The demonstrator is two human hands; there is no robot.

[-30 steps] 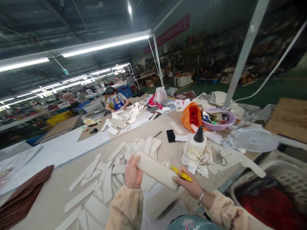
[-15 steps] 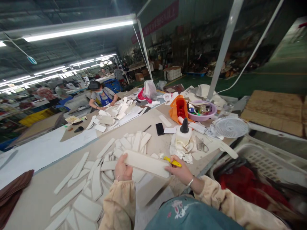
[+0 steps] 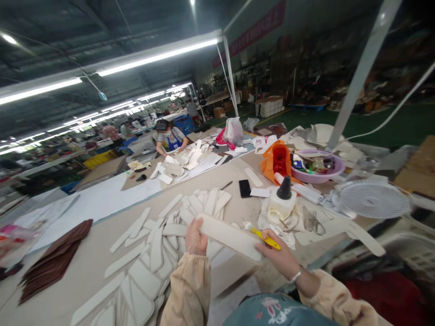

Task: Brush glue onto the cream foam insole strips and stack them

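Note:
My left hand (image 3: 195, 237) grips one end of a long cream strip (image 3: 228, 234) held above the table. The other end rests against my right hand (image 3: 280, 258), whose fingers also pinch a yellow-handled brush (image 3: 265, 238). Just beyond the strip stands a white glue bottle with a black cone tip (image 3: 282, 201) on crumpled white cloth. Several more cream strips (image 3: 156, 253) lie fanned out on the table under and left of my left hand.
A black phone (image 3: 244, 188), scissors (image 3: 312, 223), a small white fan (image 3: 372, 199), a pink basin of odds and ends (image 3: 317, 166) and an orange bag (image 3: 277, 160) lie ahead and right. Brown pieces (image 3: 54, 262) are stacked at left. Another person (image 3: 170, 138) works farther along the table.
The view has swung back to the left and up. The strip and brush stay held the same way in my hands.

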